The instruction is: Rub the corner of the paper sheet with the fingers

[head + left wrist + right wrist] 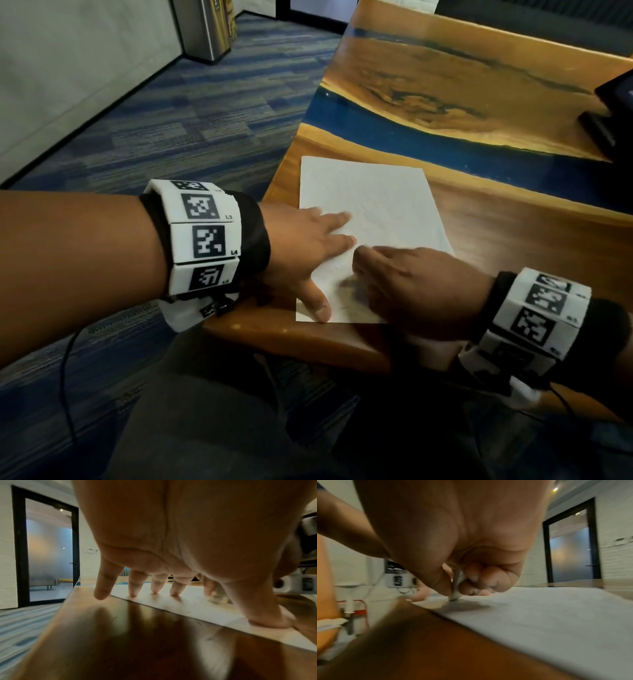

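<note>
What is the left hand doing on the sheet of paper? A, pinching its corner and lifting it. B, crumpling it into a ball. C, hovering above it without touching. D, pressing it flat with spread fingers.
D: the left hand has its fingertips and thumb spread straight and planted on the sheet of paper, which lies flat on the table.

Dim indoors, warm cast. Glare off the table [462, 78] toward 12 o'clock, sheen again on the near wood at the left wrist. Motion blur over the right hand [411, 284], smudged shadow beneath on the paper [370, 192]. Heavy fisheye bend at every edge. Right wrist view soft, smeared at 7 o'clock; bright ceiling spot at 1 o'clock.
</note>
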Demonstrator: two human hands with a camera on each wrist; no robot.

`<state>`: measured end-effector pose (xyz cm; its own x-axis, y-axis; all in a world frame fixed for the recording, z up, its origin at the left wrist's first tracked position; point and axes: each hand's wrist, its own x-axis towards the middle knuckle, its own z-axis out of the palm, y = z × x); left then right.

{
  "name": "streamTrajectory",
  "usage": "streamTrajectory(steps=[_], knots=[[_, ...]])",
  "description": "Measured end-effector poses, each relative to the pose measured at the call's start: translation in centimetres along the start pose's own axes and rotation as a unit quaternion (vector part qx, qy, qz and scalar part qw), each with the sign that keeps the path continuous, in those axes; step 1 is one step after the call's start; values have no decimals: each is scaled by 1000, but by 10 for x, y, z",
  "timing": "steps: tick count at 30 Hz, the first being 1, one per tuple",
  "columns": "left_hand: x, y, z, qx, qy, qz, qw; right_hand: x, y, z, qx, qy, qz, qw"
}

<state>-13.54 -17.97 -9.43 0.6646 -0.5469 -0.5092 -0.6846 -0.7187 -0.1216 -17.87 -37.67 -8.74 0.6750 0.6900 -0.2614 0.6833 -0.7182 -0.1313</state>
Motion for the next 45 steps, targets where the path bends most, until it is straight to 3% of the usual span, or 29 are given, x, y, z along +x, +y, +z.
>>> streamTrajectory(steps=[3, 6, 8, 12, 15, 17, 21, 25, 29, 31, 33, 37, 40, 43, 45], knots=[[-1, 2, 1, -7, -5, -1, 1000, -8, -16, 7, 0, -12, -58, 998], [-3, 5, -2, -17, -9, -10, 1000, -5, 2, 0, -13, -22, 15, 1000], [-3, 7, -5, -12, -16, -16, 1000, -4, 11, -4, -34, 14, 16, 999], [-3, 10, -10, 2, -29, -18, 999, -11, -15, 9, -35, -27, -81, 996], [-3, 10, -12, -5, -33, -18, 999, -8, 1, -4, -34, -40, -21, 998], [-3, 11, -13, -5, -38, -17, 999, -8, 8, -6, -28, -3, -7, 1000], [-2, 14, -16, 4, -49, -20, 999, -12, -18, 9, -29, -35, -106, 993], [-4, 14, -18, 14, -50, -19, 998, -10, 13, -6, -39, -18, -10, 999], [-3, 14, -17, 9, -50, -23, 998, -11, -11, 8, -35, -9, -85, 996], [-3, 13, -18, 11, -52, -24, 998, -11, -6, 2, -36, -42, -48, 997], [-4, 13, -18, 9, -53, -24, 998, -9, 7, -5, -42, -21, -8, 999], [-3, 13, -17, 15, -62, -24, 998, -9, -18, 7, -30, -29, -88, 995], [-3, 11, -14, 9, -56, -24, 998, -3, -2, -2, -29, -45, -26, 998], [-5, 11, -9, 17, -46, -8, 999, 2, 34, -15, -27, 10, 64, 998], [-6, 11, -6, 20, -33, 22, 999, 2, 42, -9, -5, 37, 65, 997]])
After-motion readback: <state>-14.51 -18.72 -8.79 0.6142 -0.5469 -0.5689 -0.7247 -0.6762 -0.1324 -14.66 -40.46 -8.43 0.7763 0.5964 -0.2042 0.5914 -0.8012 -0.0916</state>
